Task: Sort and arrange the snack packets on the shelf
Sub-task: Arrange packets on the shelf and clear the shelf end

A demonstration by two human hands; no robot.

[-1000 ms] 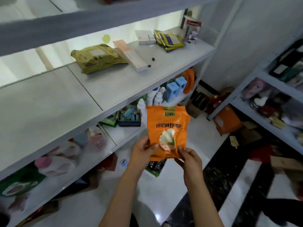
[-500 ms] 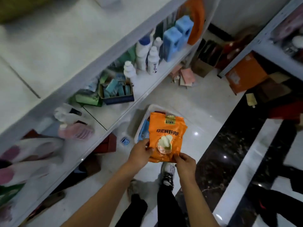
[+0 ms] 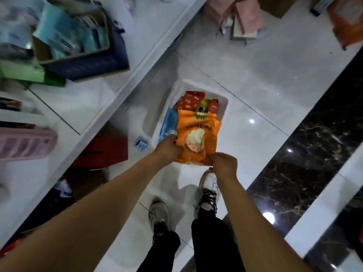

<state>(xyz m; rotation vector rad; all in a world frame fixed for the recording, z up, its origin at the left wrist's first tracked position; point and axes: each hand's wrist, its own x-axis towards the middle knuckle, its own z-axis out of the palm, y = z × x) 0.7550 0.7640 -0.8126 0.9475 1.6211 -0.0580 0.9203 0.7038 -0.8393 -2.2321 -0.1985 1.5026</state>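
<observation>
Both hands hold one orange snack packet (image 3: 198, 137) above a white bin (image 3: 222, 107) on the tiled floor (image 3: 255, 75). The left hand (image 3: 169, 149) grips the packet's lower left edge, its fingers (image 3: 170, 138) curled round it; the right hand (image 3: 224, 163) pinches the bottom right corner. The packet shows a pale food picture on a round plate, a green-and-yellow logo patch at its top, and a line of dark Chinese characters, too blurred to read for certain. Just beyond the left fingers a blue packet (image 3: 169, 124) stands in the bin, with small print I cannot read. Farther from the fingers lie a red packet (image 3: 188, 100) with yellow pieces pictured and a second red pack (image 3: 213, 107). Left of the hands runs the white shelf (image 3: 98, 99), carrying a navy box (image 3: 88, 63) of teal items.
</observation>
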